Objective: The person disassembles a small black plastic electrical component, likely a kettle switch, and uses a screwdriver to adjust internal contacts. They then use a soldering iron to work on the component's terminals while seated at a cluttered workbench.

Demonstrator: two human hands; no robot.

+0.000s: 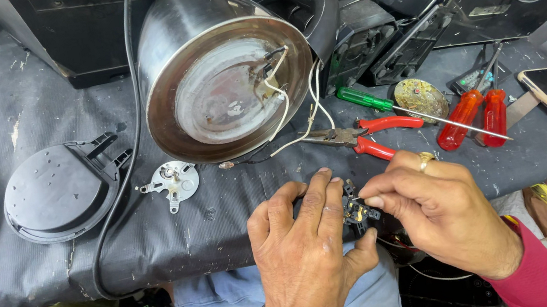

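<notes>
Between both sets of fingers, at the table's (178,247) near edge, sits a small black switch part (355,208). Left hand (308,247) pinches it from the left; right hand (439,211) closes on it from the right, equally near. Beyond lie the kettle (223,73) and pliers (360,140).

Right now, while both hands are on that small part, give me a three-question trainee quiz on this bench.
1. True or false: the steel kettle lies on its side, its base facing the camera.
2. Which hand wears the ring? A) left hand B) right hand
3. Fill in: both hands hold a small black ____ part at the bench edge.

Key:
1. True; loose white wires hang from the base.
2. B
3. Electrical; the exact type is too small to tell.
</notes>
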